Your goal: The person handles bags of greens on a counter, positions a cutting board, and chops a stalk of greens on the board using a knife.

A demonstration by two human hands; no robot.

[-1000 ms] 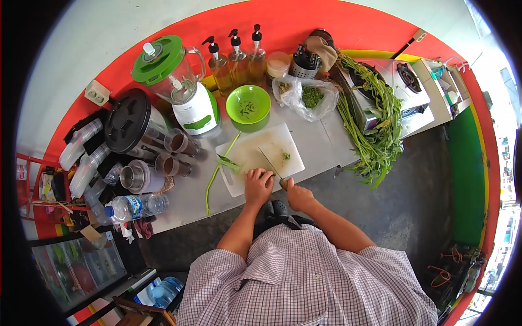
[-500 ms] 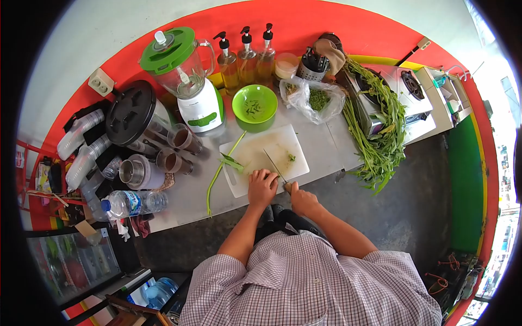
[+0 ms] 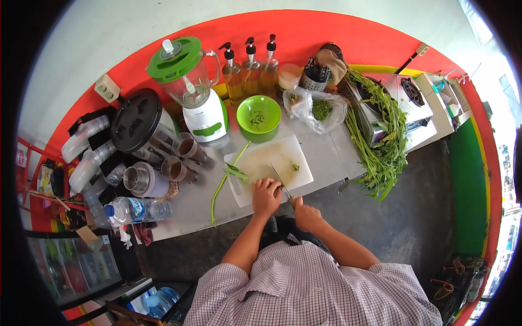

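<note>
My right hand is closed around the handle of a kitchen knife, whose blade lies across the white cutting board. Beside the blade, my left hand rests on the board's near edge with its fingers curled down. What is under those fingers is hidden. A leafy sprig lies on the board, left of my left hand. Along the board's left side, a long green stem reaches to the table's front edge. Small chopped greens sit right of the blade. Behind the board stands a green bowl with cut green pieces inside.
A blender, pump bottles and a plastic bag of chopped greens line the back. Long leafy stalks hang over the stove at right. Cups and a water bottle crowd the left.
The whole scene sits slightly lower in view as the head camera shifts. Both hands keep their places on the board, and the knife blade has moved slightly toward me.
</note>
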